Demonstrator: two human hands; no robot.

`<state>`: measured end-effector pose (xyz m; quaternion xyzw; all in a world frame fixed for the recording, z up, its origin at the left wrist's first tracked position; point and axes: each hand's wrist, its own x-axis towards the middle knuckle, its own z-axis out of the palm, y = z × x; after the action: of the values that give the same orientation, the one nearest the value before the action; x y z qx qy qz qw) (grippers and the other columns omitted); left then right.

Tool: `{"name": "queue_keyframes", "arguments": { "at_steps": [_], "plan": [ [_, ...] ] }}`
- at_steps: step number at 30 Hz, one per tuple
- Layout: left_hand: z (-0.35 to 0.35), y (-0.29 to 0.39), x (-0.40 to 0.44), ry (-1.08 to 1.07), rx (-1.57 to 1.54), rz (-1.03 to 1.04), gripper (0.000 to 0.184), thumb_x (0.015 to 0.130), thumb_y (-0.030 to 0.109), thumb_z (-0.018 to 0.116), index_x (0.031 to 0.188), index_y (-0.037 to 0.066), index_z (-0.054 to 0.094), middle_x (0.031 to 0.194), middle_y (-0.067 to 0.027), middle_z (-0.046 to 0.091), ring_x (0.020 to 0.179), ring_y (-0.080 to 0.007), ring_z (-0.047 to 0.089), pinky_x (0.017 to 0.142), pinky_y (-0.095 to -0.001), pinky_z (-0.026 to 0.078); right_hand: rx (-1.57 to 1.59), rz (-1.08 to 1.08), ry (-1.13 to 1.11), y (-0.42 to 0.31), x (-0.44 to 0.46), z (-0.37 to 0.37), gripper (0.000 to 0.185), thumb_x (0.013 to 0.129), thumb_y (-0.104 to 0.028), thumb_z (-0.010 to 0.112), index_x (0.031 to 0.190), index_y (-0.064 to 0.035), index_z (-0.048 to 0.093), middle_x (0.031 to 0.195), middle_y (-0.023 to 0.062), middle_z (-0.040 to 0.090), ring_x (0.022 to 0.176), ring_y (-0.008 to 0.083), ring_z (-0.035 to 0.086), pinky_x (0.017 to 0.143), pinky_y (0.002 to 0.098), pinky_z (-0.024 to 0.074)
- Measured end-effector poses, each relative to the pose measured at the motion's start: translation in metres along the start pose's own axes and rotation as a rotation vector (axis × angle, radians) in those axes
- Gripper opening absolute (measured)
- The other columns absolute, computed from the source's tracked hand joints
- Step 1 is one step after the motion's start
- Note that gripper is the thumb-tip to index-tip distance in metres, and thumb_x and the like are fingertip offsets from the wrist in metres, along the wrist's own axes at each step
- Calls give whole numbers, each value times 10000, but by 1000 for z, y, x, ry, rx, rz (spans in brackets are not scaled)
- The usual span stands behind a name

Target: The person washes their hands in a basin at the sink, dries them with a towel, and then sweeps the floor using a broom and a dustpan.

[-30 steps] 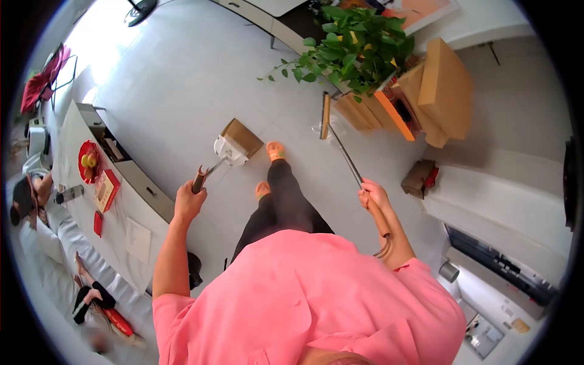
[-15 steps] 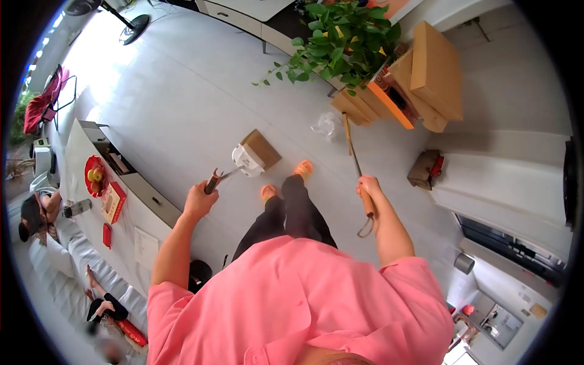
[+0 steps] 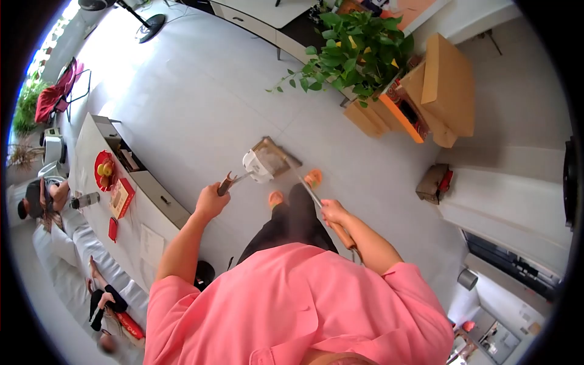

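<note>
My left hand (image 3: 212, 201) is closed around the upper handle of a long-handled dustpan (image 3: 258, 167). Its white back and brown pan rest on the floor in front of my feet. With my right hand (image 3: 334, 212) I grip a long-handled broom (image 3: 311, 193), whose wooden grip runs back along my forearm. The broom's far end reaches the right side of the pan, where its head is blurred. Something pale and see-through, apparently the clear plastic bag (image 3: 277, 163), shows in the pan.
Cardboard boxes (image 3: 449, 88) and a leafy potted plant (image 3: 365, 55) stand at the upper right. A long low cabinet (image 3: 159, 198) with a fruit plate (image 3: 104, 171) runs along the left. Two people are on the couch (image 3: 79, 243) behind it. A fan base (image 3: 151, 28) stands farther off.
My right hand has swung inward, bringing the broom from beside the cardboard boxes to the dustpan. The clear plastic bag has left its floor spot near the boxes. My left hand keeps its hold.
</note>
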<state>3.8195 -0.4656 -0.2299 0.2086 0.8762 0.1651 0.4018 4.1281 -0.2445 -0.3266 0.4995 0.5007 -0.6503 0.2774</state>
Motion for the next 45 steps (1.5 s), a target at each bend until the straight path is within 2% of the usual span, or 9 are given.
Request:
{"name": "queue_keyframes", "arguments": {
  "at_steps": [4, 7, 9, 10, 22, 31, 37, 43, 45],
  "plan": [
    [11, -23, -4, 84, -54, 94, 224, 725, 195, 573, 793, -16, 540, 527, -66, 474, 435, -154, 467, 452, -328, 392, 92, 11, -77, -10, -52, -17, 544, 808, -94, 489, 1333, -55, 351, 614, 59, 497, 380, 150, 465, 345, 313, 392],
    [9, -40, -18, 109, -87, 107, 222, 731, 193, 574, 804, -16, 552, 520, -66, 476, 438, -145, 475, 446, -321, 392, 108, -32, -23, -4, -62, -33, 585, 805, -89, 488, 1364, -64, 318, 623, 65, 506, 382, 152, 468, 353, 308, 396],
    [6, -48, -35, 106, -175, -10, 252, 724, 214, 576, 819, -19, 568, 601, -147, 532, 544, -250, 529, 555, -368, 421, 148, -46, 65, -11, -62, -43, 581, 798, -73, 480, 1361, -67, 336, 614, 73, 497, 385, 160, 475, 361, 311, 404],
    [7, -50, -42, 105, -219, -69, 267, 720, 225, 577, 826, -21, 576, 642, -188, 559, 597, -302, 557, 609, -391, 435, 148, -67, 117, -15, -56, -50, 553, 798, -71, 475, 1338, -56, 356, 620, 77, 502, 388, 161, 475, 362, 313, 406],
    [15, -58, -62, 268, -443, -290, 185, 741, 172, 595, 761, -6, 546, 565, -24, 483, 511, -113, 460, 501, -288, 390, 45, 8, 443, -160, 140, -116, 147, 796, -51, 433, 932, -6, 466, 686, 132, 521, 518, 236, 534, 408, 372, 460],
    [20, -72, -50, 334, -435, -318, 184, 724, 163, 584, 779, -10, 557, 580, -63, 494, 544, -135, 466, 542, -304, 406, -511, -81, -43, -121, 85, -52, 175, 792, -57, 457, 959, -9, 483, 618, 112, 506, 425, 203, 518, 349, 343, 437],
    [34, -68, -56, 446, -370, -290, 190, 701, 174, 594, 754, -7, 572, 576, -109, 522, 543, -170, 499, 560, -321, 425, -319, 75, -408, -170, 35, -67, 409, 793, -61, 473, 1202, -38, 469, 585, 61, 483, 363, 152, 452, 334, 299, 388],
    [23, -35, -68, 570, -555, -370, 265, 693, 155, 562, 898, 17, 656, 562, -64, 518, 534, -129, 492, 550, -294, 419, -476, -107, -277, -213, -3, -90, 328, 785, -50, 451, 1107, -16, 504, 572, 62, 478, 369, 163, 458, 339, 319, 405],
    [29, -51, -70, 650, -633, -322, 315, 726, 82, 508, 1007, 51, 646, 530, 8, 463, 409, -90, 453, 390, -250, 372, -491, -197, -252, -230, 6, -93, 270, 785, -50, 450, 1045, -11, 511, 571, 63, 475, 372, 165, 460, 340, 320, 407]
  ]
}}
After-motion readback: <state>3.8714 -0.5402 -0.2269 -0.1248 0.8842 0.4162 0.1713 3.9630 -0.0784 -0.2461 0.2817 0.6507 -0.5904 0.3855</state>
